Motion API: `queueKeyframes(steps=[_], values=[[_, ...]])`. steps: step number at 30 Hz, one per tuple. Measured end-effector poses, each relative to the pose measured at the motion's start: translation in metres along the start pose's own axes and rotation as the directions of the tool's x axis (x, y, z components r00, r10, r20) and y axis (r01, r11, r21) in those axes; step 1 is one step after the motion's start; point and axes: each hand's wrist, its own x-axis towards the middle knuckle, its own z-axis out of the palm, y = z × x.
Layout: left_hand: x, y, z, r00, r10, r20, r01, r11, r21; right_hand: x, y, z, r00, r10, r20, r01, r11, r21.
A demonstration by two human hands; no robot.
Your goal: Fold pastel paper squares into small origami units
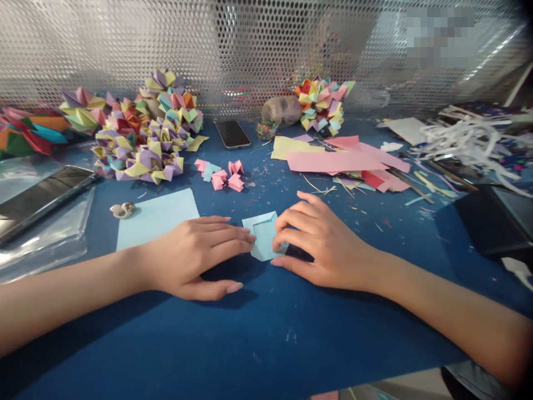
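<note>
A small light-blue folded paper (265,229) lies flat on the blue table between my two hands. The fingertips of my left hand (200,253) rest on its left edge, fingers stretched out and thumb apart. On the other side, my right hand (318,236) touches the paper's right edge with bent, spread fingers; its thumb is at the lower corner. A larger light-blue paper sheet (160,216) lies beyond my left wrist, partly hidden by it. Small pink and blue folded pieces (222,176) sit behind the folded paper.
Colourful folded-paper clusters (145,133) stand at the back left, another cluster (322,103) at the back right. Pink paper strips (337,161) and white shreds (458,139) lie right. A phone (232,134), a ring (122,209) and a dark flat device (45,197) are also on the table.
</note>
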Motion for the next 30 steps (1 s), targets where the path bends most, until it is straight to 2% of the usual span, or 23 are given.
queueKeyframes(steps=[16, 30], values=[[0.0, -0.002, 0.001, 0.997, 0.069, -0.027, -0.067, 0.996, 0.066, 0.002, 0.001, 0.008, 0.999, 0.01, -0.045, -0.014, 0.995, -0.097], [0.001, -0.001, 0.0, 0.998, 0.058, -0.02, -0.057, 0.997, 0.054, 0.006, 0.0, 0.013, 0.994, 0.082, -0.068, -0.09, 0.988, -0.122]])
